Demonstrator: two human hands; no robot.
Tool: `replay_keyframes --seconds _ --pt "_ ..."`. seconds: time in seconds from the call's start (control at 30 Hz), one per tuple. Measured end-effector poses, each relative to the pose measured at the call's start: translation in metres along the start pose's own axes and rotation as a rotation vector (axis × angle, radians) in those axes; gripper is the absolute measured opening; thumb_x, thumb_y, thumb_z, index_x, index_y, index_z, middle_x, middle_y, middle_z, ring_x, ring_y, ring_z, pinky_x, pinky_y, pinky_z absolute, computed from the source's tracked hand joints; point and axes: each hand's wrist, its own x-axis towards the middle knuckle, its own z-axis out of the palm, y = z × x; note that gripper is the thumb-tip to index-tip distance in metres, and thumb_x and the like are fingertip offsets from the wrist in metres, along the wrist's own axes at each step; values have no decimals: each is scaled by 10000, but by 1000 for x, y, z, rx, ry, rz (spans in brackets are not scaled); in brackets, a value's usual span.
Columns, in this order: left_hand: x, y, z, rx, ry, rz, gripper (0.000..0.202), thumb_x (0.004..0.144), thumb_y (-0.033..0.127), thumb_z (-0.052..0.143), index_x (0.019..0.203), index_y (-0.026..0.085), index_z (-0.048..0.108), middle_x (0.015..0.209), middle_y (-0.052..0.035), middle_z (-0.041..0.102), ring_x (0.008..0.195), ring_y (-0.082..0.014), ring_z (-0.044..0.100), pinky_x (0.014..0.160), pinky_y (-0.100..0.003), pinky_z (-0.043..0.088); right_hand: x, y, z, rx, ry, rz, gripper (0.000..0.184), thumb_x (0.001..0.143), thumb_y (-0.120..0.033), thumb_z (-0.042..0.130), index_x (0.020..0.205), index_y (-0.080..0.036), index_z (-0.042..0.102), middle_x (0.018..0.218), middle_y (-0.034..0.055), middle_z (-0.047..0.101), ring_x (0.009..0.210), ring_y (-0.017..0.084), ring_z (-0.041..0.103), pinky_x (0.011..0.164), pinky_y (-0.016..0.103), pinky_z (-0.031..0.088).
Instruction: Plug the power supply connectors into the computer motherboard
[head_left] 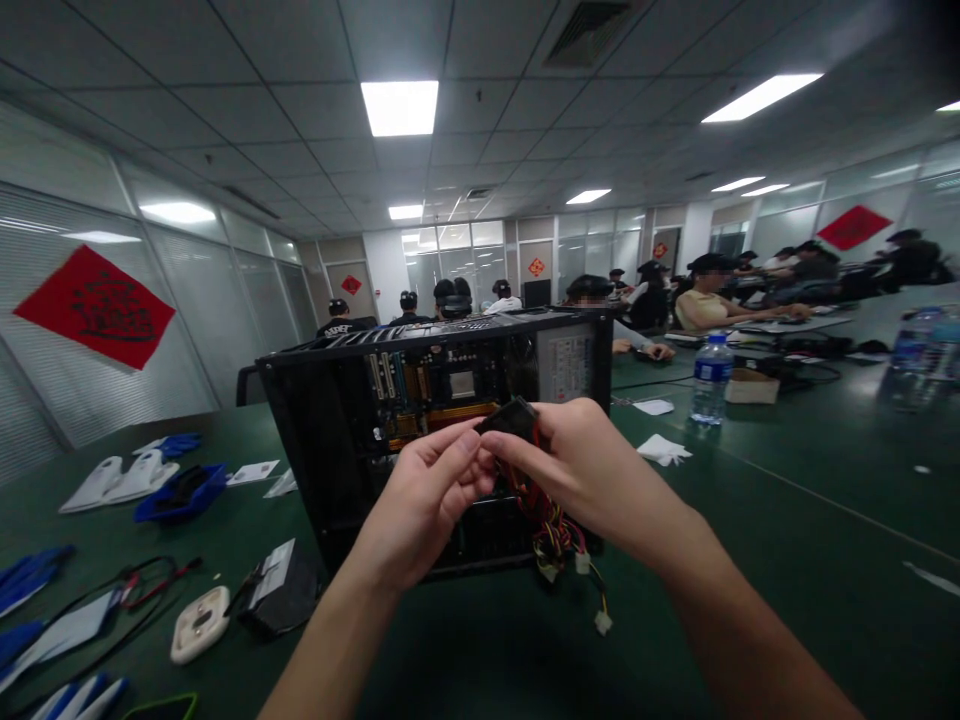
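Note:
In the head view, my right hand [581, 450] grips a small black square part [511, 418] between thumb and fingers. My left hand [427, 490] pinches at the part's left edge, fingers curled and fingertips meeting my right thumb. What kind of part it is I cannot make out. Just behind the hands stands an open black computer case [300, 440]. Its motherboard [439, 378] faces me, and a power supply [568, 368] with a pale label sits at upper right. Below my right hand hangs a bundle of coloured power cables [551, 530] with white connectors.
A blue tray [180, 495], a black box with a white label [277, 590] and a cream-coloured object [200, 624] lie on the green table [750, 620] at left. At right are a water bottle [711, 380] and crumpled tissue [664, 449]. Several people sit beyond.

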Motion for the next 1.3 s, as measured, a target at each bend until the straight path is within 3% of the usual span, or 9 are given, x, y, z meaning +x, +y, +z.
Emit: replay_keyframes --seconds 0.1,0.23,0.5,0.63,0.8,0.87,0.97,1.13,1.3 --pt "2 -6 3 -77 -11 -34 302 711 361 870 859 120 762 766 -12 628 683 -54 540 693 -169 483 0 2 6 -146 21 -18 492 1001 -507 473 667 -169 603 604 31 619 517 129 508 513 253 308" --pt "4 -10 3 -57 26 -33 281 707 314 871 892 129 770 880 -44 670 773 -90 581 727 -188 488 0 4 11 -212 -20 44 529 1017 -541 403 686 -175 593 626 47 621 529 148 520 524 268 297" --pt "7 -4 -2 78 129 189 228 772 333 817 870 131 775 726 4 619 618 -47 477 606 -151 433 -1 -1 3 29 -7 24 322 955 -408 585 737 -171 578 644 -7 594 596 127 520 551 239 363" --pt "11 -13 -2 162 153 238 263 803 374 783 919 138 785 823 -30 685 777 -110 583 754 -204 492 1 4 3 211 -123 74 229 950 -336 581 828 -149 634 715 1 635 642 128 564 569 229 418" --pt "17 -26 -3 307 141 282 323 888 421 678 1039 149 762 1038 -75 710 968 -183 637 894 -274 493 8 19 9 363 -255 112 228 899 -352 649 889 -126 678 755 14 663 661 130 587 570 225 452" --pt "18 -28 -3 394 148 296 362 928 458 610 1065 151 743 1063 -80 708 1000 -190 638 940 -288 479 11 24 12 422 -228 116 261 886 -383 661 843 -126 673 721 10 651 620 117 571 545 217 439" --pt "16 -28 -2 593 126 315 433 977 507 493 1018 138 717 1013 -83 709 935 -188 634 880 -278 483 17 30 19 502 -141 148 339 853 -438 685 715 -137 614 606 -12 587 517 96 513 479 206 394" --pt "18 -26 -8 1028 139 414 338 941 465 567 1008 147 659 965 -92 704 881 -228 628 792 -293 455 28 50 39 535 -73 122 352 893 -461 619 715 -164 553 587 -25 558 481 98 498 456 207 367" --pt "34 -30 -35 1270 61 302 308 967 338 473 835 153 681 831 -64 709 748 -193 613 723 -276 411 40 85 73 286 55 107 404 953 -449 513 654 -177 527 598 9 563 588 147 541 537 243 364"
